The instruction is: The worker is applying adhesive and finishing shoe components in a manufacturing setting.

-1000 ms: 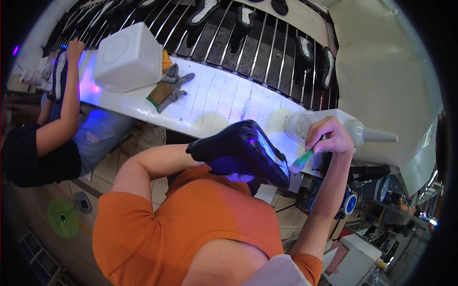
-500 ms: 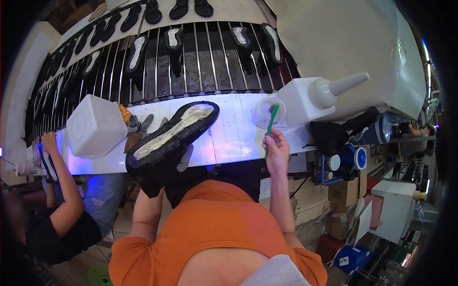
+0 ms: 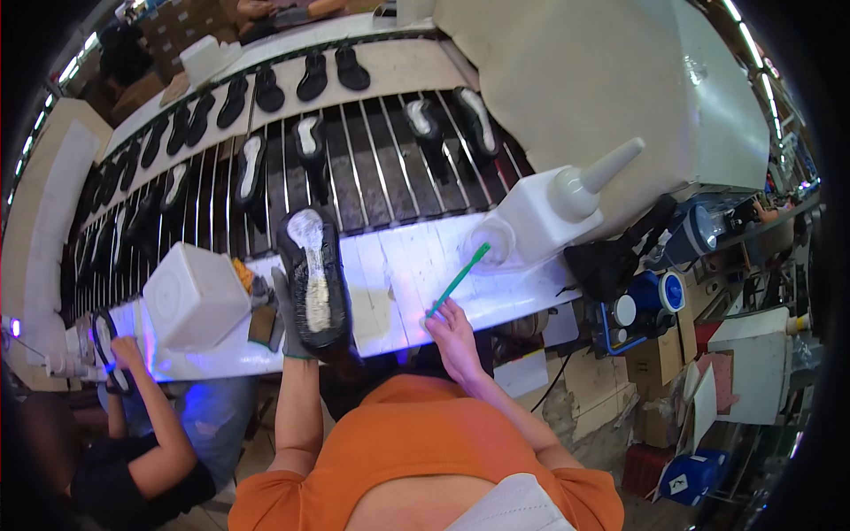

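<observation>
My left hand (image 3: 288, 323), in a grey glove, grips a black shoe (image 3: 339, 296) along its side, mostly hidden behind it. The shoe's sole faces me, its toe pointing away. A whitish coating runs down the middle of the sole, glossy white at the toe end and creamier lower down. In the fingers of my right hand (image 3: 456, 341) is a slim green brush (image 3: 458, 281), held over the white table right of the shoe. The brush's far end is near a small round tub (image 3: 490, 241), beside a white squeeze bottle (image 3: 553, 212) with a long spout.
Beyond the table (image 3: 390, 265), a rack of metal rods (image 3: 359, 168) bears several shoes with white-coated soles; black shoes line a shelf behind. A white container (image 3: 197, 296) sits left. A co-worker's hand (image 3: 127, 354) holds another shoe at far left. Black cloth (image 3: 611, 257) hangs right.
The shoe has turned from a slant to nearly straight, toe away from me. My right hand and the brush have moved left, away from the tub. The whole view has shifted.
</observation>
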